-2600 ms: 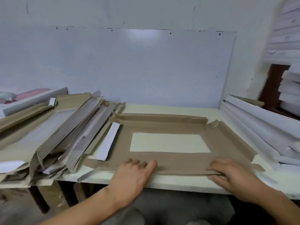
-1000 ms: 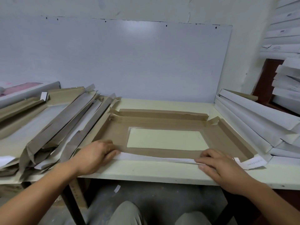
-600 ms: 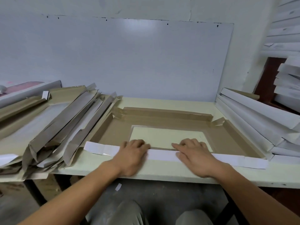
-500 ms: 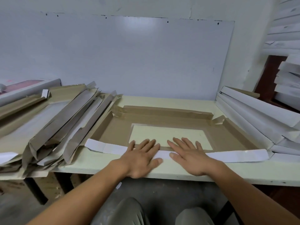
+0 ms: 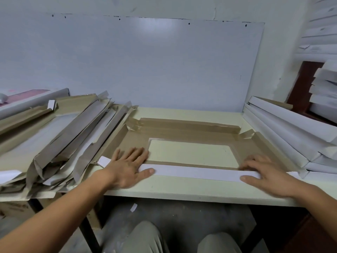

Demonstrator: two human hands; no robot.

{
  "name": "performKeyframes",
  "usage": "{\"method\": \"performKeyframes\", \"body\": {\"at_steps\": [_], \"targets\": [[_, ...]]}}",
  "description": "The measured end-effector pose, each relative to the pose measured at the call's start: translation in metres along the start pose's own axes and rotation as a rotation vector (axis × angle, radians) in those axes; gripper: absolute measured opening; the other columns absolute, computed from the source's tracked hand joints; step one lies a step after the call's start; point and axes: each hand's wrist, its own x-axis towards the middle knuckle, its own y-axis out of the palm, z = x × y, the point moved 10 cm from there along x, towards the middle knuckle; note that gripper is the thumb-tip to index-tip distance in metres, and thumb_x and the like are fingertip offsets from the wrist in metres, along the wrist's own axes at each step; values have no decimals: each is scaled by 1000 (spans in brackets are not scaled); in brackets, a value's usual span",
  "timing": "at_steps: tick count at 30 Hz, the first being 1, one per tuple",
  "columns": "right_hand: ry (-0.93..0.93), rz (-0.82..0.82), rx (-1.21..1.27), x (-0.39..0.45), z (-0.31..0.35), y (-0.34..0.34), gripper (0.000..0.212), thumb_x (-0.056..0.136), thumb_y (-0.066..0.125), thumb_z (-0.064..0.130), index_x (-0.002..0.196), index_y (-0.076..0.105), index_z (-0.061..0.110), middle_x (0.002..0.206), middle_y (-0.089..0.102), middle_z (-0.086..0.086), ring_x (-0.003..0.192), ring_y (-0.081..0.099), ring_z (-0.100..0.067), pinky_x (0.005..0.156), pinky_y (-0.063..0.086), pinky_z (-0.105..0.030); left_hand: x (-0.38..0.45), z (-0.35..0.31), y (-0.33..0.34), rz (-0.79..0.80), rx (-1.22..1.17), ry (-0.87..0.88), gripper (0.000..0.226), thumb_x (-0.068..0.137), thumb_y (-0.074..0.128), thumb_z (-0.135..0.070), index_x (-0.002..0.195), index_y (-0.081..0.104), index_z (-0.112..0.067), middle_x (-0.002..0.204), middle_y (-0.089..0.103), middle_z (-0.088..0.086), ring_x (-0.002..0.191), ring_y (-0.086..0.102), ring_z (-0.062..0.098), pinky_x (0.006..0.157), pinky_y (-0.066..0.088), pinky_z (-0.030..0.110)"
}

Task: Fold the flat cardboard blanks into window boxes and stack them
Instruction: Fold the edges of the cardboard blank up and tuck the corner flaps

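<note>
A brown cardboard blank (image 5: 184, 133) with a rectangular window lies flat on the cream table (image 5: 182, 190), brown side up. Its far flap is folded over and its side flaps stand partly raised. The near flap (image 5: 197, 173) is folded inward, showing its white side as a long strip. My left hand (image 5: 128, 168) presses flat on the strip's left end, fingers spread onto the brown panel. My right hand (image 5: 262, 172) presses flat on the strip's right end.
A messy pile of flat blanks (image 5: 54, 139) lies to the left of the work spot. Folded white boxes (image 5: 291, 132) lean in a stack at the right, with more (image 5: 324, 86) behind them. A white board (image 5: 145, 66) backs the table.
My two hands were side by side at the middle of the white strip. They have slid apart along it, the left to its left end and the right to its right end.
</note>
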Motion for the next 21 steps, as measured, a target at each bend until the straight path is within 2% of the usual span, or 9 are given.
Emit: {"method": "performKeyframes", "body": {"at_steps": [1, 3, 8, 11, 12, 14, 16, 19, 21], "targets": [[-6, -8, -21, -2, 0, -6, 17, 86, 63, 54, 93, 62, 38, 101, 57, 13, 99, 52, -7, 88, 44, -29, -2, -1, -4, -34, 22, -15, 92, 78, 0, -87, 153, -16, -36, 162, -17, -11, 148, -22, 12, 117, -16, 54], [4, 98, -69, -3, 5, -5, 24, 88, 65, 48, 79, 59, 28, 81, 58, 8, 78, 54, -6, 73, 44, -25, -8, -12, -13, -110, 42, -19, 83, 87, 6, -79, 153, -20, -33, 162, -21, -7, 148, -23, 15, 116, -16, 57], [-7, 388, -75, 5, 61, 15, 36, 93, 62, 35, 64, 48, 18, 61, 42, 9, 56, 39, -5, 60, 34, -26, -41, -86, -37, -301, -45, 153, 72, 96, 16, -66, 147, -29, -40, 158, -31, -10, 146, -28, 13, 118, -13, 49], [17, 436, 33, 20, 106, 29, 43, 91, 63, 23, 56, 38, 17, 49, 33, 8, 48, 30, -7, 55, 26, -30, -70, -138, -43, -342, -132, 328, 79, 93, 27, -69, 145, -28, -47, 162, -21, -6, 148, -22, 14, 122, -2, 44], [43, 422, 84, 27, 119, 35, 42, 89, 62, 18, 54, 39, 17, 46, 33, 8, 46, 30, -8, 53, 25, -30, -80, -156, -46, -358, -147, 408, 81, 90, 32, -68, 148, -20, -45, 165, -9, -1, 150, -11, 18, 122, 5, 43], [112, 374, 178, 43, 139, 45, 38, 85, 59, 12, 51, 44, 16, 42, 37, 8, 45, 34, -9, 48, 26, -27, -100, -183, -49, -415, -152, 565, 81, 85, 46, -62, 153, 13, -33, 158, 25, 7, 146, 21, 24, 117, 24, 40], [174, 323, 316, 58, 158, 56, 37, 88, 61, 15, 53, 47, 17, 45, 43, 3, 46, 38, -13, 47, 28, -25, -110, -198, -45, -479, -92, 648, 73, 79, 57, -60, 140, 45, -22, 140, 48, 5, 129, 43, 23, 109, 36, 34], [304, 308, 736, 75, 184, 75, 26, 95, 60, 16, 73, 57, 5, 49, 55, -3, 40, 50, -15, 44, 39, -21, -104, -195, -32, -499, 48, 601, 68, 71, 56, -67, 122, 61, -22, 109, 63, -3, 105, 58, 19, 102, 44, 31], [341, 355, 1011, 85, 202, 85, 23, 96, 61, 17, 97, 63, -5, 75, 73, -11, 63, 72, -21, 57, 57, -29, -93, -181, -28, -485, 98, 517, 60, 73, 53, -65, 114, 64, -23, 102, 65, -5, 97, 62, 18, 101, 47, 31]]}}
